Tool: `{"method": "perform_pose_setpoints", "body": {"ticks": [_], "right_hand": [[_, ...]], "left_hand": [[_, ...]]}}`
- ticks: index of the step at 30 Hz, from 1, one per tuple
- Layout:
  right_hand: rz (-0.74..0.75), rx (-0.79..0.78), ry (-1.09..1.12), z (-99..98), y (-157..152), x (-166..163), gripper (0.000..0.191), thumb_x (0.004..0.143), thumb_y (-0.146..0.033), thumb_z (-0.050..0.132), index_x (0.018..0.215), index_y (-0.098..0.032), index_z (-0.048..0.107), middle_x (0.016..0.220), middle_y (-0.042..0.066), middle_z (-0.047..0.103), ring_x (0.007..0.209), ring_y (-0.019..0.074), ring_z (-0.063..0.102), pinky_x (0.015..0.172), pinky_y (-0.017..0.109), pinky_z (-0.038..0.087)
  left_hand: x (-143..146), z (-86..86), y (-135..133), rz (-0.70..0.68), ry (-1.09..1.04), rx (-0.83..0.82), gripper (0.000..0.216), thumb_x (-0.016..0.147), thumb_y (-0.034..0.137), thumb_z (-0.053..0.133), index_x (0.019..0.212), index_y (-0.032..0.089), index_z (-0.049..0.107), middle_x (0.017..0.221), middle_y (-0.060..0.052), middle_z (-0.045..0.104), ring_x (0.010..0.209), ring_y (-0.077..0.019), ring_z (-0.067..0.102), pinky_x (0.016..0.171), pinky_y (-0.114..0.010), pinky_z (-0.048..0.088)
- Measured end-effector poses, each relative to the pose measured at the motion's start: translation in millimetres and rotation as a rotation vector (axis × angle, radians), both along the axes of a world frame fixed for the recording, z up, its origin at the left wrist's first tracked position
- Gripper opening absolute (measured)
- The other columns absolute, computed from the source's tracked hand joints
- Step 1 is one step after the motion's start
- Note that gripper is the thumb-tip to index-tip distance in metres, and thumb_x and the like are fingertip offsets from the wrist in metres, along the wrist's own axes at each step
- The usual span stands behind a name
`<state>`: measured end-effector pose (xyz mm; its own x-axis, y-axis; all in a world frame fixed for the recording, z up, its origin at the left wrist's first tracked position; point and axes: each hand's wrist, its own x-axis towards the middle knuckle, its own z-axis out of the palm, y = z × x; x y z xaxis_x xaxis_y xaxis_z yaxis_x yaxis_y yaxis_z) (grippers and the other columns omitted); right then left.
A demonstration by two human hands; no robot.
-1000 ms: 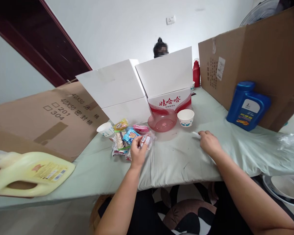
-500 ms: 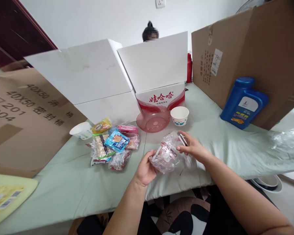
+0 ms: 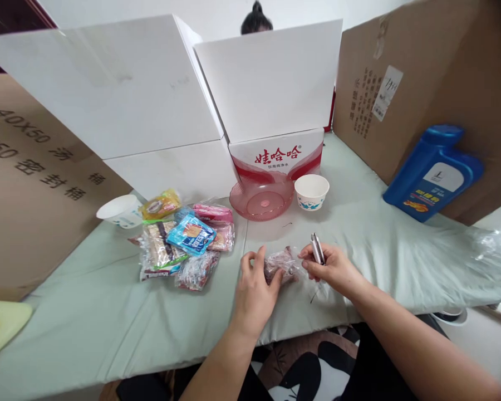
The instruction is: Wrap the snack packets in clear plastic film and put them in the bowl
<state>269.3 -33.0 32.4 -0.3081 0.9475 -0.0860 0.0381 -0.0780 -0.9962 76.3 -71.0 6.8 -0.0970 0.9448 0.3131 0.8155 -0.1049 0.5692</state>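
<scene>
A crinkled clear plastic packet [image 3: 281, 266] with reddish-brown contents lies on the cloth near the table's front edge. My left hand [image 3: 256, 289] grips it from the left, thumb in front and fingers behind. In my right hand [image 3: 332, 267] is a slim silver-and-dark object [image 3: 317, 249], pointing up between thumb and fingers; its exact kind is not clear. The right fingertips are at the packet's loose right edge; whether they pinch the film I cannot tell. To the left is a pile of wrapped snacks, with a blue snack pouch [image 3: 192, 235] on top.
A pink scalloped plastic dish [image 3: 262, 201] and a paper bowl [image 3: 312, 192] stand before white boxes [image 3: 271, 83]. Another paper bowl [image 3: 121, 211] is tilted at left. A blue jug [image 3: 434, 172] leans by a large carton [image 3: 421, 89] at right. Behind the boxes, a person's hair shows.
The packet has come down onto the cloth, and my left hand has turned over it. My right hand now holds the slim object more upright. The view has tilted down.
</scene>
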Motion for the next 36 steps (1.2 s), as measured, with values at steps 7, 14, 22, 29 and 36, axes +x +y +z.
{"method": "perform_pose_setpoints", "body": {"ticks": [7,14,22,29,36], "right_hand": [[0.260,0.207,-0.240,-10.3,-5.2,-14.4,0.018,0.078,-0.020,0.055,0.093,-0.017,0.065,0.078,0.001,0.066,0.065,0.0138,0.059,0.061,0.026,0.047],[0.073,0.382,-0.396,0.6,1.7,9.1,0.023,0.089,-0.029,0.053,0.110,-0.020,0.057,0.103,0.005,0.067,0.078,0.0154,0.063,0.069,0.028,0.049],[0.193,0.763,-1.007,9.5,-6.6,12.2,0.026,0.091,-0.017,0.048,0.109,-0.024,0.067,0.095,0.006,0.067,0.076,0.0169,0.064,0.063,0.026,0.043],[-0.003,0.498,-1.379,11.9,14.8,66.6,0.019,0.083,-0.016,0.055,0.093,-0.022,0.071,0.088,0.009,0.070,0.080,0.0251,0.064,0.065,0.033,0.043],[-0.207,0.835,-0.766,15.0,-2.0,45.0,0.017,0.093,-0.028,0.050,0.097,-0.019,0.064,0.094,0.009,0.068,0.088,0.0220,0.061,0.077,0.035,0.048]], "left_hand": [[0.8,2.7,-3.0,-0.273,0.138,0.124,0.061,0.083,0.016,0.056,0.141,0.018,0.035,0.137,-0.018,0.042,0.122,-0.0312,0.049,0.096,-0.048,0.049],[0.0,2.1,0.2,-0.351,0.076,0.191,0.036,0.080,0.015,0.065,0.113,0.022,0.056,0.119,-0.010,0.058,0.113,-0.0276,0.054,0.097,-0.046,0.049],[-1.2,-12.7,4.6,-0.277,-0.134,0.168,0.066,0.082,0.012,0.060,0.141,0.023,0.032,0.125,-0.012,0.055,0.098,-0.0190,0.062,0.083,-0.035,0.055],[-1.6,-5.9,5.3,-0.229,-0.121,0.104,0.026,0.082,0.013,0.055,0.106,0.020,0.061,0.099,-0.007,0.065,0.091,-0.0203,0.063,0.080,-0.035,0.054],[-22.4,-4.6,15.4,0.157,-0.577,0.288,0.031,0.082,0.021,0.057,0.112,0.020,0.049,0.088,-0.001,0.056,0.076,-0.0129,0.058,0.071,-0.027,0.050]]}}
